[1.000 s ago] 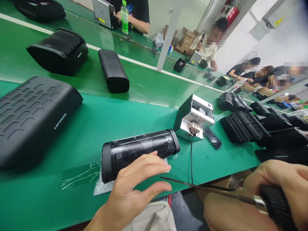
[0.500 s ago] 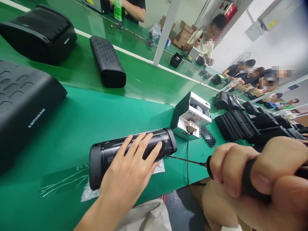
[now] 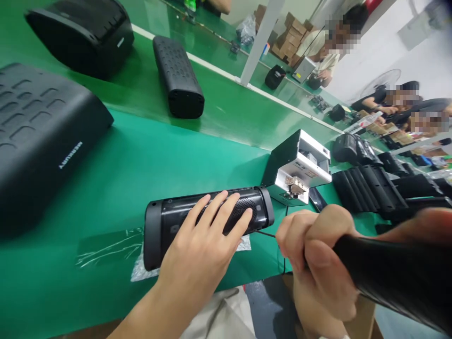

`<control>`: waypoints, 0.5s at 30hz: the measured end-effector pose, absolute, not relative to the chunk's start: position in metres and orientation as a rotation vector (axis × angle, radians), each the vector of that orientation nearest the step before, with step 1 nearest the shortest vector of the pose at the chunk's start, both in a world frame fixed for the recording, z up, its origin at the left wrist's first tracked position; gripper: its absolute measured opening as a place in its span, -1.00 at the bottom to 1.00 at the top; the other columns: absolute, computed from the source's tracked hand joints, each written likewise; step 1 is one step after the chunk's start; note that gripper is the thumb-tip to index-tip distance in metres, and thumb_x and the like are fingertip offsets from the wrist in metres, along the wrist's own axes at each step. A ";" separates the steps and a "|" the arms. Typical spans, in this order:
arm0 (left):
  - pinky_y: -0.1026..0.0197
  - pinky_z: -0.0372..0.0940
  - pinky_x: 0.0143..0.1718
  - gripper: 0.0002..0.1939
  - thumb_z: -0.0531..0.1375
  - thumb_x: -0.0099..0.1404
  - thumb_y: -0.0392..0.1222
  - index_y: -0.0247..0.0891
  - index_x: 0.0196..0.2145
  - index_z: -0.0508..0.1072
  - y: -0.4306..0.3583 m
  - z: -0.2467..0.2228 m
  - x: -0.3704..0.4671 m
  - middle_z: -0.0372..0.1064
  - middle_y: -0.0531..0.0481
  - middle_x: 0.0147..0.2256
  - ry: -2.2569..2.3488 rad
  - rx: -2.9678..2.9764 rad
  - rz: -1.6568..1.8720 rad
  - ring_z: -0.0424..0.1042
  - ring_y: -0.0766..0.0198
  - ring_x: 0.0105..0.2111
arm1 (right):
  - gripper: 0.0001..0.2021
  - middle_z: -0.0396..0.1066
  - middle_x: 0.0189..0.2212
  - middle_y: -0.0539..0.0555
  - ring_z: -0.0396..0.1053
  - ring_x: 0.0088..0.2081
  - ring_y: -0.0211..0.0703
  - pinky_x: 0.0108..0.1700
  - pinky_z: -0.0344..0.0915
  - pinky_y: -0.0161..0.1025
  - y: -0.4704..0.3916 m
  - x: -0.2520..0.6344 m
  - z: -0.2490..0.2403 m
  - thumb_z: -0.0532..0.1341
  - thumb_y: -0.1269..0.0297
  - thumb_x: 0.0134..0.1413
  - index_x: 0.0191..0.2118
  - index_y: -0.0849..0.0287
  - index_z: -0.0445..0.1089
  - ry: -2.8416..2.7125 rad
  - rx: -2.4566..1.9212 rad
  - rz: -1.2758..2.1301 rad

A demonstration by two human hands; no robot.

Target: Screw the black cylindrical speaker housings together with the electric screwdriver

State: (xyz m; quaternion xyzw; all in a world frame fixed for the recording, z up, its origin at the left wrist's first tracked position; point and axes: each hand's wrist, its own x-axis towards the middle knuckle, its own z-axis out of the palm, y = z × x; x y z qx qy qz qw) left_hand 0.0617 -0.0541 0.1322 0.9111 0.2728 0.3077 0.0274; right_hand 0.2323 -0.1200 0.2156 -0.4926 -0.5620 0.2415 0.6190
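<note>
A long black speaker housing [image 3: 166, 225] with rounded end caps and a perforated grille lies on the green mat, partly over bubble wrap. My left hand [image 3: 206, 240] spans its top with fingers apart, gripping across it; the thumb is mostly hidden. In my right hand [image 3: 318, 254] is a thick black electric screwdriver [image 3: 395, 278], with fingers wrapped round its front end. Its thin bit [image 3: 265, 233] reaches to the housing's near right edge. Whether the tip sits in a screw, I cannot tell.
A silver-and-black box machine [image 3: 298, 172] stands just beyond the housing's right end. Large black casings [image 3: 45, 136] and a smaller dimpled casing [image 3: 183, 77] are at left and back. More black casings [image 3: 367, 188] fill the right side. People [image 3: 328, 52] sit across the bench.
The view has shifted, so bench items appear farther right. My right hand has moved closer to the housing, leaving less bit showing and more of the screwdriver's body visible. My left hand stays on the housing.
</note>
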 end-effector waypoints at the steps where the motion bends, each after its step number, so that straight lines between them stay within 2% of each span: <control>1: -0.34 0.52 0.38 -0.55 0.31 0.59 -0.31 -0.19 0.36 0.61 -0.055 0.133 0.062 0.59 -0.34 0.39 0.843 2.804 0.949 0.64 -0.27 0.34 | -0.64 0.22 -0.59 -0.16 0.17 -0.61 -0.29 -0.52 0.16 -0.19 -0.121 0.234 0.218 0.37 0.18 0.62 -0.30 0.03 0.30 -1.312 -1.137 0.591; 4: -0.34 0.53 0.38 -0.53 0.33 0.56 -0.32 -0.18 0.37 0.60 -0.057 0.134 0.063 0.59 -0.33 0.39 0.843 2.778 0.925 0.65 -0.27 0.34 | -0.60 0.25 -0.58 -0.14 0.24 -0.58 -0.33 -0.50 0.21 -0.23 -0.124 0.243 0.226 0.37 0.18 0.62 -0.32 0.07 0.27 -1.355 -1.125 0.712; 9: -0.38 0.53 0.39 -0.54 0.35 0.57 -0.29 -0.20 0.36 0.60 -0.058 0.136 0.064 0.58 -0.36 0.39 0.863 2.777 0.908 0.64 -0.30 0.35 | -0.61 0.23 -0.58 -0.15 0.24 -0.58 -0.33 -0.51 0.22 -0.25 -0.121 0.250 0.223 0.37 0.18 0.60 -0.31 0.06 0.26 -1.405 -1.075 0.820; 12: -0.37 0.53 0.40 -0.57 0.32 0.60 -0.32 -0.20 0.35 0.61 -0.056 0.134 0.065 0.58 -0.35 0.39 0.849 2.814 0.932 0.64 -0.28 0.35 | -0.62 0.21 -0.62 -0.17 0.19 -0.63 -0.33 -0.55 0.20 -0.25 -0.111 0.244 0.216 0.38 0.18 0.57 -0.33 0.04 0.27 -1.401 -1.057 0.761; 15: -0.41 0.53 0.40 -0.59 0.25 0.66 -0.28 -0.21 0.37 0.61 -0.050 0.130 0.064 0.55 -0.39 0.42 0.817 2.864 0.904 0.63 -0.31 0.37 | -0.68 0.26 -0.58 -0.19 0.19 -0.66 -0.28 -0.58 0.24 -0.21 -0.111 0.243 0.221 0.51 0.13 0.46 -0.27 -0.04 0.39 -1.390 -1.052 0.647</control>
